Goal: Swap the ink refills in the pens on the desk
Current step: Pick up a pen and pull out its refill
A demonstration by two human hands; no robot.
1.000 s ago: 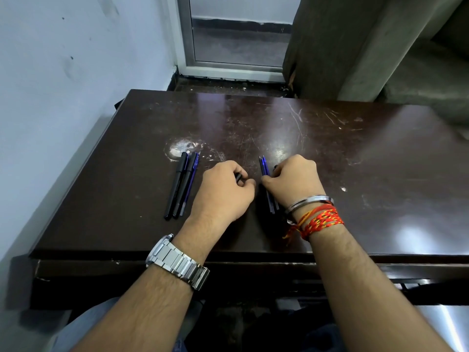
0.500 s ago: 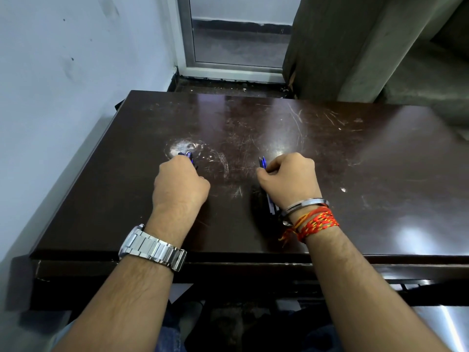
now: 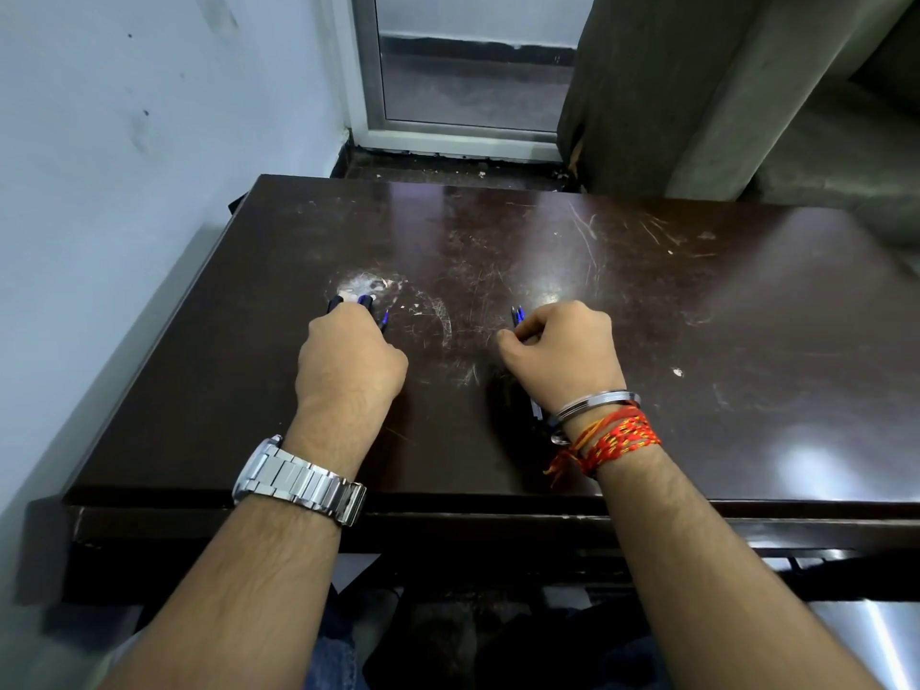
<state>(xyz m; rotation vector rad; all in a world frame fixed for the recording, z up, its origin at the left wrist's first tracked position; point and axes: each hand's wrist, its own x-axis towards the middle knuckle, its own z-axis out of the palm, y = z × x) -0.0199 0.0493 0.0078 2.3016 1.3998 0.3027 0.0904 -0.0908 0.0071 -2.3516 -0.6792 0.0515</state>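
Left hand [image 3: 348, 361] curls round the left pens [image 3: 366, 303] – tips poke past the knuckles, low on the desk [image 3: 697, 341] by a white scuff [image 3: 366, 283]. Right hand [image 3: 557, 351] pinches the right pens [image 3: 517, 316], which lie under it. Pens are likely light, stiff, slick – they'd roll; grip mid-barrel. Thin refills probably bend.

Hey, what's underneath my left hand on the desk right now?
Dark and blue pens: their far ends poke out past the knuckles of the left hand. The rest of each barrel is covered by the hand's grip, so nothing more of them can be seen.
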